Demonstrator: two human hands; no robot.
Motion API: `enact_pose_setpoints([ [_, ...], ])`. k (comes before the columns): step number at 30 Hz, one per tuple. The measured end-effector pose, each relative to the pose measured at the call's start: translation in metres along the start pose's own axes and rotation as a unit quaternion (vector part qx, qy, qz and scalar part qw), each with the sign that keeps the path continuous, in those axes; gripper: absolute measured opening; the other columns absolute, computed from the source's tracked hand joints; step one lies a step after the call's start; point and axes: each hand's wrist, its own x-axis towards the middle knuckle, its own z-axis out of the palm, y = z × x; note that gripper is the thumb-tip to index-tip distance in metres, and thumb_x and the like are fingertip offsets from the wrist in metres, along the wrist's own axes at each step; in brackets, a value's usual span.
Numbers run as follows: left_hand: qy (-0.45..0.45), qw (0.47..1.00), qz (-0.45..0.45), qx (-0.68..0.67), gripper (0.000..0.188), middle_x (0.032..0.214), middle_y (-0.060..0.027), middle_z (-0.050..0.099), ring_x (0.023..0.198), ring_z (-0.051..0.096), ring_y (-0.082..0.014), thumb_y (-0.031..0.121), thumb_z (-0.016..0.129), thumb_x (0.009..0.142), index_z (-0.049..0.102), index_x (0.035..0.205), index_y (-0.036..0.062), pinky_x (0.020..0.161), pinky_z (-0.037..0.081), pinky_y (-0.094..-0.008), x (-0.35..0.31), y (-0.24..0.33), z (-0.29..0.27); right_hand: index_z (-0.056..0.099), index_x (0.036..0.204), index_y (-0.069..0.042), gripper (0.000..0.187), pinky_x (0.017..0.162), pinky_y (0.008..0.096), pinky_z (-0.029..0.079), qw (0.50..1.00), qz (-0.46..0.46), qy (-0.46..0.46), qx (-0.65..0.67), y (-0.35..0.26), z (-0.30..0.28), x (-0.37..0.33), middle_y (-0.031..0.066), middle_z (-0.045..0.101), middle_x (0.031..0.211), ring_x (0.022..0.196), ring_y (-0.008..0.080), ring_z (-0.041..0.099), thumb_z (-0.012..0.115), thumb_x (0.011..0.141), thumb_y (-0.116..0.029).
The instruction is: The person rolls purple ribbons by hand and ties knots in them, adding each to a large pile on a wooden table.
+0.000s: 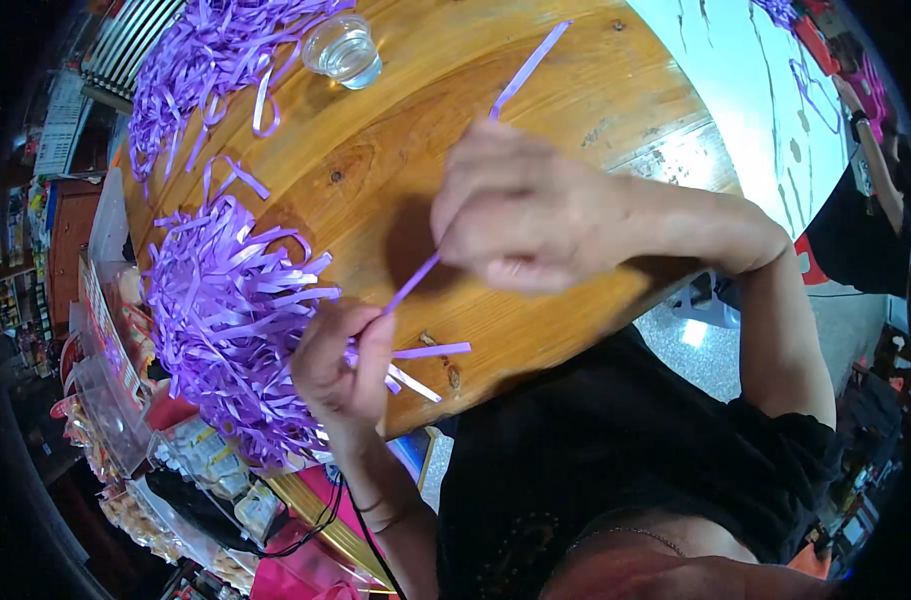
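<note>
A purple ribbon point(412, 281) runs taut between my two hands over the wooden table. My left hand point(347, 362) pinches its lower end between thumb and fingertips, beside a big heap of purple ribbons point(230, 320). Closed around the same strip, my right hand point(520, 210) is slightly smeared by motion. The ribbon's other end point(532, 68) sticks out beyond that hand, toward the far side. A loose ribbon end point(432, 351) lies on the wood just right of my left hand.
A second heap of purple ribbons point(210, 70) lies at the far left, with a clear cup of liquid point(343, 52) beside it. The wooden table point(615, 90) meets a white surface point(765, 110) at right. Packaged goods point(210, 455) crowd the lower left. Another person's arm point(880, 170) shows far right.
</note>
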Motion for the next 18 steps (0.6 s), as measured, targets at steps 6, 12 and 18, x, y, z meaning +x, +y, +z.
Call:
enact_pose_setpoints([
  [6,0.057,0.992,0.009,0.117,0.015,0.081,-0.0036,0.063,0.072,0.055,-0.0136,0.013,0.074,0.093,0.069,0.088,-0.0006,0.067,0.044,-0.0284,-0.013,-0.014,-0.073,0.071,0.104,-0.002,0.014,0.088,0.0315,0.051,0.960,0.278,0.029,-0.019,0.029,-0.098,-0.054,0.0111,0.071,0.098,0.097,0.0202,0.068,0.065,0.096,-0.012],
  [12,0.153,0.988,0.013,-0.010,0.023,0.073,0.0008,0.046,0.064,0.041,-0.0094,0.023,0.067,0.100,0.063,0.090,0.0031,0.061,0.034,-0.0274,-0.016,-0.033,-0.104,0.069,0.117,-0.001,0.021,0.098,0.0314,0.046,0.946,0.317,0.044,-0.055,0.031,-0.147,-0.077,0.0084,0.066,0.119,0.113,0.0186,0.061,0.061,0.097,-0.004],
  [18,0.112,0.991,-0.001,-0.068,0.021,0.084,-0.0033,0.059,0.070,0.051,-0.0103,0.016,0.079,0.090,0.069,0.096,-0.0017,0.062,0.040,-0.0243,-0.014,-0.017,-0.086,0.072,0.113,-0.006,0.019,0.088,0.0323,0.054,0.941,0.189,-0.133,-0.249,0.012,-0.095,-0.039,0.0089,0.070,0.111,0.097,0.0192,0.066,0.073,0.095,-0.014],
])
